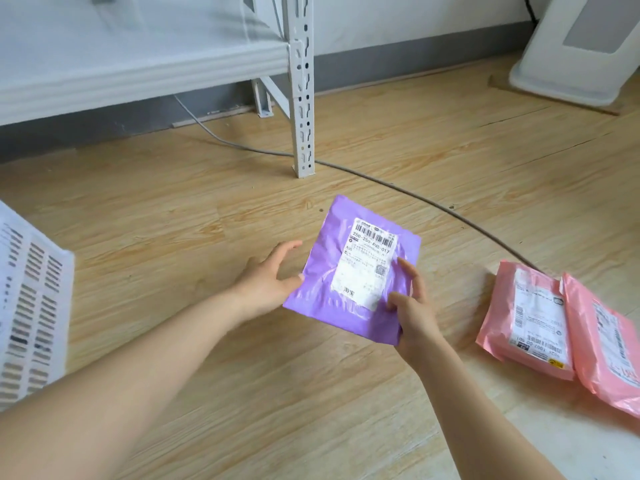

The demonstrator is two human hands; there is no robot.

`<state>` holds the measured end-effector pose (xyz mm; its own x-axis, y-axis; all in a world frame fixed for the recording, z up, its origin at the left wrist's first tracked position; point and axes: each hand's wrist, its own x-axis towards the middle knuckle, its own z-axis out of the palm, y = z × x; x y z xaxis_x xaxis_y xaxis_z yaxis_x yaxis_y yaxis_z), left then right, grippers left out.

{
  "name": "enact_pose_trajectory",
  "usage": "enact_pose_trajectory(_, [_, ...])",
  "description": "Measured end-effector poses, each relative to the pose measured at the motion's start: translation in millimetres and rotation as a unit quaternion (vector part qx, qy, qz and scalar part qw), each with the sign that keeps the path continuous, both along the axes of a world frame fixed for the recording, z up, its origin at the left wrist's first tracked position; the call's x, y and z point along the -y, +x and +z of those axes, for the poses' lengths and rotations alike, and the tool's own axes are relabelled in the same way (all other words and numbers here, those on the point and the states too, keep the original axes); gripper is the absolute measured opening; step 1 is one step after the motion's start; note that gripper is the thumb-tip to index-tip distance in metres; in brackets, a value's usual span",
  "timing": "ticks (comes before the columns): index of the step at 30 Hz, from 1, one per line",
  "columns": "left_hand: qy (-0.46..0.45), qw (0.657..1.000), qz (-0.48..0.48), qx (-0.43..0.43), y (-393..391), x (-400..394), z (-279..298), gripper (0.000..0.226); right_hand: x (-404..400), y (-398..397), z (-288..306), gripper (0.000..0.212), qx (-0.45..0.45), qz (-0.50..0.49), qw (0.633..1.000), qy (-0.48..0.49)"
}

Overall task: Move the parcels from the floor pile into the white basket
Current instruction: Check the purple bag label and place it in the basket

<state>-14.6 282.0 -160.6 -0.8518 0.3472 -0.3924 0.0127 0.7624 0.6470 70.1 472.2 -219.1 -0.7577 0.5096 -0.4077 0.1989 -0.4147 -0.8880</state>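
Note:
A purple parcel [349, 271] with a white shipping label is held above the wooden floor in the middle of the view. My right hand [412, 306] grips its lower right corner, thumb on the label side. My left hand [268, 278] is at the parcel's left edge, thumb touching it and fingers spread open. Two pink parcels [540, 320] lie overlapping on the floor at the right. The white basket [31, 299], with slotted walls, shows at the left edge.
A white metal shelf post [301, 98] stands on the floor ahead, with a grey cable [398, 187] curving past it toward the pink parcels. A white appliance base [571, 64] sits on a board at the back right.

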Motion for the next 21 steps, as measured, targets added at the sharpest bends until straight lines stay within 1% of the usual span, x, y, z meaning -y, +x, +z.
enact_pose_trajectory(2, [0.06, 0.997, 0.019, 0.033, 0.7, 14.4, 16.1, 0.059, 16.0, -3.9, 20.7, 0.066, -0.034, 0.051, 0.998, 0.022])
enact_pose_trajectory(5, [0.175, 0.981, 0.015, 0.086, 3.0, 44.3, 42.8, 0.075, 41.5, -6.1, 47.3, 0.066, -0.059, 0.144, 0.986, 0.064])
enact_pose_trajectory(7, [0.231, 0.969, 0.01, 0.089, 2.6, 66.5, 56.8, 0.088, 59.1, -6.6, 61.8, 0.065, -0.063, 0.201, 0.974, 0.088])
enact_pose_trajectory(9, [0.269, 0.96, 0.009, 0.074, 3.9, 86.7, 71.6, 0.088, 78.2, -8.8, 75.6, 0.059, -0.068, 0.232, 0.965, 0.097])
enact_pose_trajectory(10, [0.271, 0.961, 0.012, 0.061, 4.8, 96.4, 79.6, 0.082, 88.6, -10.6, 82.3, 0.054, -0.076, 0.241, 0.963, 0.097])
enact_pose_trajectory(12, [0.243, 0.969, 0.023, 0.034, 5.4, 118.5, 95.2, 0.061, 109.7, -14.8, 96.4, 0.044, -0.096, 0.252, 0.958, 0.103])
enact_pose_trajectory(14, [0.208, 0.977, 0.034, 0.01, 5.5, 143.9, 111.3, 0.043, 130.5, -20.8, 111.9, 0.043, -0.107, 0.266, 0.951, 0.119])
enact_pose_trajectory(15, [0.2, 0.979, 0.041, 0.0, 6.0, 157.5, 119.7, 0.039, 141.4, -24.7, 120.4, 0.044, -0.112, 0.277, 0.946, 0.125])
enact_pose_trajectory(21, [0.186, 0.977, 0.075, -0.076, 5.5, 258.6, 171.0, 0.043, 233.1, -53.4, 180.9, 0.05, -0.167, 0.328, 0.91, 0.192])
